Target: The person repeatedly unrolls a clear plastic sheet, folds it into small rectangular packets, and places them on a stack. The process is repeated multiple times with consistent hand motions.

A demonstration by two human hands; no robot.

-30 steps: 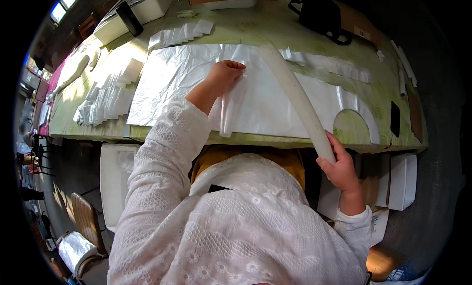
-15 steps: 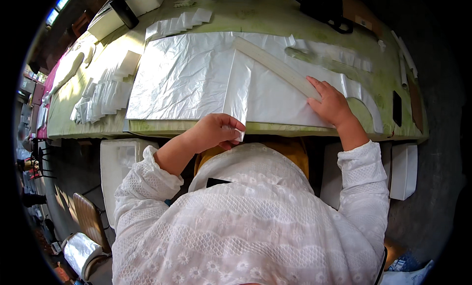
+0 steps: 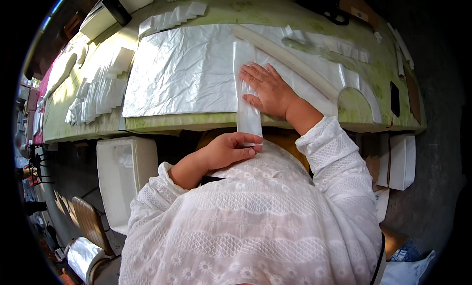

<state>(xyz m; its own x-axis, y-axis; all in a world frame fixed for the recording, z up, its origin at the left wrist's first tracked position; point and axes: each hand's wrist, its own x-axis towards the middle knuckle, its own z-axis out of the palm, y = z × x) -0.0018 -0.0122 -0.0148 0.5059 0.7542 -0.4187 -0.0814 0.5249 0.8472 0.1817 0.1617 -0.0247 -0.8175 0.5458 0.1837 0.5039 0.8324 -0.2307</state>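
A narrow folded strip of clear plastic film [image 3: 247, 120] runs toward me over the table's near edge. My left hand [image 3: 227, 153] pinches its near end close to my body. Flat on the strip's upper part lies my right hand [image 3: 271, 92], fingers stretched out and holding nothing. Under the strip, a large crinkled sheet of clear film [image 3: 177, 73] covers the middle of the table. A long off-white flat bar [image 3: 290, 63] rests slantwise on the sheet, just beyond my right hand and apart from it.
Stacks of small plastic pieces lie at the left [image 3: 101, 100] and far left [image 3: 172, 17]. Cut film strips [image 3: 327, 49], a black phone [image 3: 395, 99] and a black bag [image 3: 319, 2] are on the right. A white foam box [image 3: 110, 186] stands below the table's left edge.
My right hand has let go of the bar and moved left onto the strip, now flat. My left hand has drawn the strip's end nearer and slightly right.
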